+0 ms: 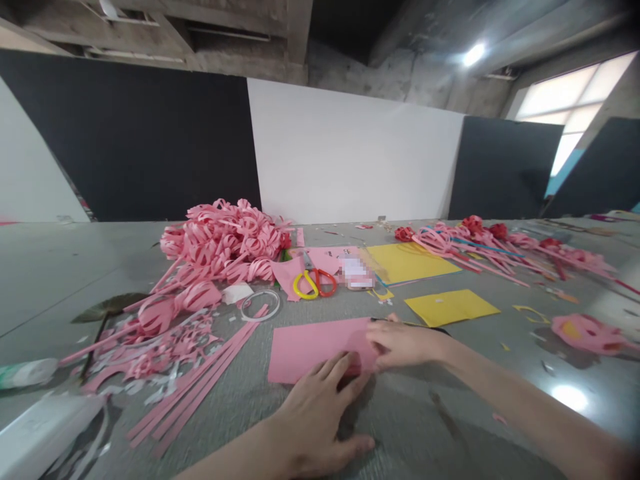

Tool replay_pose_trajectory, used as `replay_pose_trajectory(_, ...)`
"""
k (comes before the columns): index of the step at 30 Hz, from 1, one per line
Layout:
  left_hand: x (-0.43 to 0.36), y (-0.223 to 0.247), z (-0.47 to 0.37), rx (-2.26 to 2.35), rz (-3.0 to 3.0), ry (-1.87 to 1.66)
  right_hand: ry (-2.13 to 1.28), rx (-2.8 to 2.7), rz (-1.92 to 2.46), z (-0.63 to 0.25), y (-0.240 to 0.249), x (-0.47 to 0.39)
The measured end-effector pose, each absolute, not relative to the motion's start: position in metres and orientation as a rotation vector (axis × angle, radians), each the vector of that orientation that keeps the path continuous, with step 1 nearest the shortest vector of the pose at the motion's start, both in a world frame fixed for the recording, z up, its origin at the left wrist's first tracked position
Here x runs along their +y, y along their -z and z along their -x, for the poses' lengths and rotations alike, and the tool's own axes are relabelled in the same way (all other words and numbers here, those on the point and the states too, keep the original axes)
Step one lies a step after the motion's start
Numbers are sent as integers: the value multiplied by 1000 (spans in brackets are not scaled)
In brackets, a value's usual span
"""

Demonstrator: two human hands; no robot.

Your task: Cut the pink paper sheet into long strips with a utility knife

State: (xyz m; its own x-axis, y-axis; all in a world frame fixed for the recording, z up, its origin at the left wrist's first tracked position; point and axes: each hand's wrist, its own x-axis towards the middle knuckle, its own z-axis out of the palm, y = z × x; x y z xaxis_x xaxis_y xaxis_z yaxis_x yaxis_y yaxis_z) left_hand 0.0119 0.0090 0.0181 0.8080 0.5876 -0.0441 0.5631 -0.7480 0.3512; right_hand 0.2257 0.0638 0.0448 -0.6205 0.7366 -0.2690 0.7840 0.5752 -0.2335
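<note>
The left hand's (327,410) fingers lie spread on a pink rectangular paper sheet (315,343); the right hand's (405,343) curl at its right edge, grip unclear. Beyond the sheet lie yellow-and-red-handled scissors (314,283); left, thin pink paper strips (200,387); far left, a heap of looped pink paper (225,243).

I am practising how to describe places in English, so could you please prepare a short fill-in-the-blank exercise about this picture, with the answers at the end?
The left hand and the right hand both touch a sheet of paper whose colour is ____.
The scissors have one red handle and one ____ handle.
As the person sees it, the big pile of paper strips lies to the ____ of the scissors.
Between two dark boards, the middle board is ____ in colour.

Missing words: pink; yellow; left; white.
</note>
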Motion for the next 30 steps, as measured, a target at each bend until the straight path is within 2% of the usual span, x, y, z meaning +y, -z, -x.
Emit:
replay_pose_trajectory(8, 2, -25, -23, 950, -2641, -162, 548, 2716, -1298, -225, -44, 62)
replay_pose_trajectory(22, 3, -22, -21, 894, -2596, -63, 663, 2797, -1170, -224, -44, 64)
replay_pose_trajectory(30, 1, -22, -21, 903, -2610, -67, 422, 2606, -1370, -220, -41, 66)
